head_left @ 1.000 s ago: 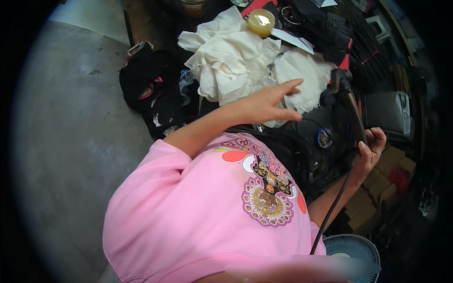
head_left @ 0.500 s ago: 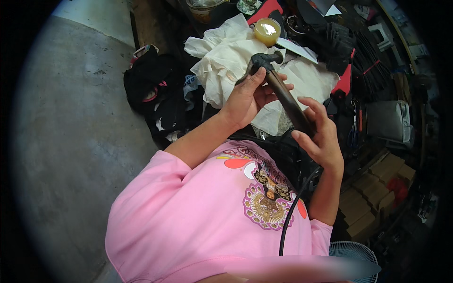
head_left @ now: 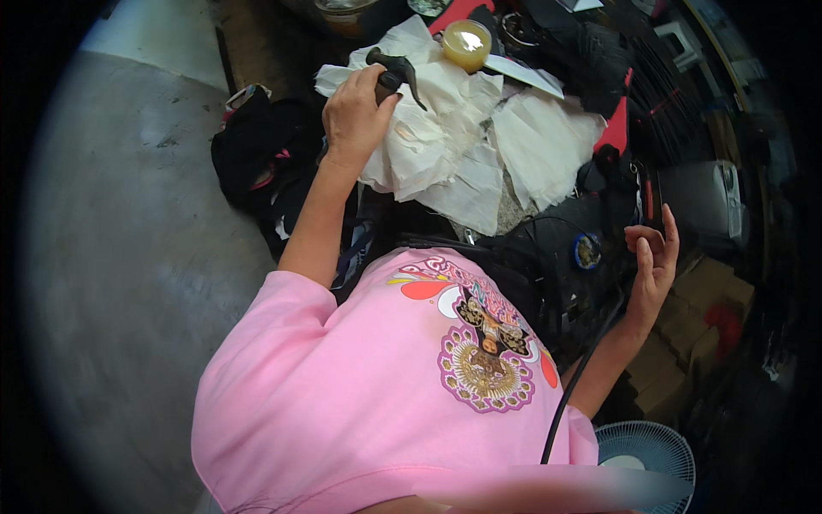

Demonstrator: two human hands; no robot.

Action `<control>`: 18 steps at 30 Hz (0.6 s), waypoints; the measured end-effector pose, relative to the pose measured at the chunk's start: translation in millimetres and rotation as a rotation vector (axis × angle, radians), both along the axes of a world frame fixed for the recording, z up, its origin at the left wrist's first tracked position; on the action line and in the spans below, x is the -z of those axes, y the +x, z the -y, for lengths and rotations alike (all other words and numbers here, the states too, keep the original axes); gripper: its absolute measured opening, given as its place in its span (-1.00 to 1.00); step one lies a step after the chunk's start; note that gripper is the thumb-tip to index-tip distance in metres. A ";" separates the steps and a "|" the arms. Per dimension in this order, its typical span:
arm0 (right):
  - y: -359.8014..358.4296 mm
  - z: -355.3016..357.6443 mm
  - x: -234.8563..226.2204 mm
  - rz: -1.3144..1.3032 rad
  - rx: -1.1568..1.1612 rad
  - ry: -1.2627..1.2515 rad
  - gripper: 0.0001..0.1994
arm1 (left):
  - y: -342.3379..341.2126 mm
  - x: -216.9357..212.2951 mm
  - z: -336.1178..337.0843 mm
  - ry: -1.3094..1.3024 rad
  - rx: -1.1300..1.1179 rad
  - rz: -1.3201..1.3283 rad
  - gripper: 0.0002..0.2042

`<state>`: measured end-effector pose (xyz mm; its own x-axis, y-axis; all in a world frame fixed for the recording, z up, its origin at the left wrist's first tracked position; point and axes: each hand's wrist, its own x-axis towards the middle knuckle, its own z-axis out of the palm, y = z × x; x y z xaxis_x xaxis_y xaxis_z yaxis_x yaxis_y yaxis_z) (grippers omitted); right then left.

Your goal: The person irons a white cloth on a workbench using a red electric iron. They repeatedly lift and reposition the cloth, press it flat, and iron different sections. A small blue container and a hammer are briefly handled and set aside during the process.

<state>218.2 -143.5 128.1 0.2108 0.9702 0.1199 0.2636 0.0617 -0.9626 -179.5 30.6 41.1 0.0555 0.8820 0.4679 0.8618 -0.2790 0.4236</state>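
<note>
A dark claw hammer is gripped in my left hand, its head showing past the fingers and its handle mostly hidden by the hand. It is over the left part of some crumpled white cloth, which lies on the dark worktop. My right hand is off to the right with fingers apart and holds nothing. Near it on the worktop sits a small round blue-rimmed container.
A clear tub of yellowish stuff stands behind the cloth. Dark fabric is heaped to the left, beside the grey floor. Cardboard boxes and a fan are at the lower right. A black cable crosses my front.
My left hand has carried the hammer up and to the left, over the cloth, and the hammer has turned. My right hand has let go of the handle and moved right.
</note>
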 end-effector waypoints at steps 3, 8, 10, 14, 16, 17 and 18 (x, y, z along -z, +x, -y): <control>9.0 13.3 12.4 0.021 0.100 -0.024 -0.46 | 1.7 23.0 -11.1 -0.014 0.030 -0.052 -0.57; 24.7 26.8 32.4 0.034 0.191 -0.087 -0.46 | 9.1 53.1 -19.6 -0.103 0.006 -0.213 -0.58; 27.9 29.8 41.4 0.038 0.217 -0.097 -0.46 | 10.9 53.6 -21.4 -0.186 -0.005 -0.222 -0.57; 31.7 31.5 60.6 0.130 0.227 -0.170 -0.49 | 16.1 39.6 -13.7 -0.160 -0.012 -0.133 -0.53; 31.4 32.5 69.4 0.170 0.243 -0.210 -0.52 | 20.3 28.1 -5.9 0.009 -0.020 -0.119 -0.55; 30.8 33.5 73.0 0.166 0.248 -0.243 -0.52 | 22.2 21.6 -1.4 0.097 -0.025 -0.114 -0.56; 29.0 34.3 76.7 0.164 0.261 -0.250 -0.54 | 25.9 15.6 3.8 0.211 0.005 -0.092 -0.59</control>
<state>247.2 -177.8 51.4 0.4515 0.8902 -0.0608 0.3910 -0.2586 -0.8833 -153.6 26.8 25.4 0.1103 0.7650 0.6345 0.8925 -0.3571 0.2754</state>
